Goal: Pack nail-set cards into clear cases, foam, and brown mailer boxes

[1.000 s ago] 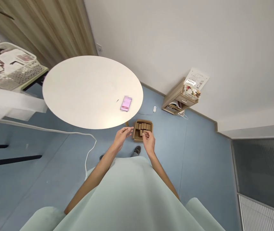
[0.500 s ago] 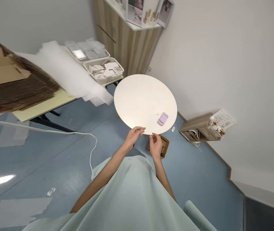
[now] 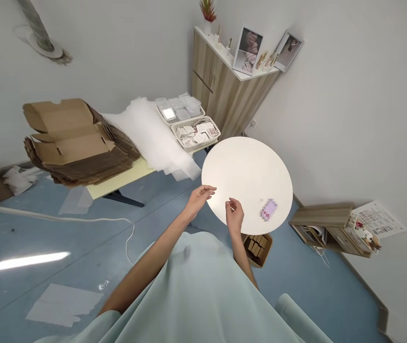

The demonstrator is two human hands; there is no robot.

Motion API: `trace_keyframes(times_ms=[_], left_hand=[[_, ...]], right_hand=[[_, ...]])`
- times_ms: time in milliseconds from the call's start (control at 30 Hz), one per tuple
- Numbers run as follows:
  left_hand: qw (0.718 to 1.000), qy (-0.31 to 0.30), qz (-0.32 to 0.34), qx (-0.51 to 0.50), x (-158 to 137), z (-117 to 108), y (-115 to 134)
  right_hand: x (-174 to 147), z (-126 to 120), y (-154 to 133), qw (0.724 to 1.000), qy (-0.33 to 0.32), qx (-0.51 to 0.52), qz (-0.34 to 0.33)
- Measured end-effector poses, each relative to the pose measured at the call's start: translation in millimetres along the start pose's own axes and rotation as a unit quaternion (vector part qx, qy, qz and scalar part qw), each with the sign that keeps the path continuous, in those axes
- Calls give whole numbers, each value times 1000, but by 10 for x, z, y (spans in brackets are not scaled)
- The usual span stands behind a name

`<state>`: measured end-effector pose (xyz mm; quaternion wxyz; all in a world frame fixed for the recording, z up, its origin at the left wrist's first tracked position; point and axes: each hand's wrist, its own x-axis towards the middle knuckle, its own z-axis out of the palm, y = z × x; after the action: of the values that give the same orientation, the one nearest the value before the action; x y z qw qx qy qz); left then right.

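Note:
My left hand (image 3: 199,199) hovers by the near left edge of a round white table (image 3: 242,166), its fingers loosely stretched to the right and nothing in them. A short way to its right, my right hand (image 3: 234,215) is over the table's near edge. Its fingers curl loosely, a gap shows between thumb and forefinger, and no object is visible there. A pixelated purple patch (image 3: 269,209), whose kind I cannot make out, lies on the tabletop right of my right hand.
Left, a yellow table (image 3: 117,178) bears flattened cardboard boxes (image 3: 78,147), white foam sheets (image 3: 156,143) and baskets of plastic boxes (image 3: 180,107) and cards (image 3: 196,133). A wooden cabinet (image 3: 221,100) stands behind. A box (image 3: 260,247) and a small shelf (image 3: 324,216) are right; a white cable (image 3: 56,218) crosses left.
The view has swung left and up, so the round table and furniture appear farther right and lower. Both hands keep nearly the same pose and are now nearer the table's left side.

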<state>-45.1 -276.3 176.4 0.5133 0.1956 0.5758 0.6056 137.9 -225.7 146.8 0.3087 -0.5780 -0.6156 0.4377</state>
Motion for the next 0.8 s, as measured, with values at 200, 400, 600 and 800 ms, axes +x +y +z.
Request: trace_keyframes(times_ms=[200,400,600,800], left_hand=[[998,49,-12,40,790,-576,404],[996,84,-25,22,1413,-977,566],[992,82,-34,88,2159,-1264,583],[940,75,-57,327,3078,-1509,615]], right_hand=[[540,504,-273,1000,5,20,21],[934,761,-555,999,8,19,36],[1173,861,-823,997,23,4,72],[1218,989,-1012,991,99,-3,89]])
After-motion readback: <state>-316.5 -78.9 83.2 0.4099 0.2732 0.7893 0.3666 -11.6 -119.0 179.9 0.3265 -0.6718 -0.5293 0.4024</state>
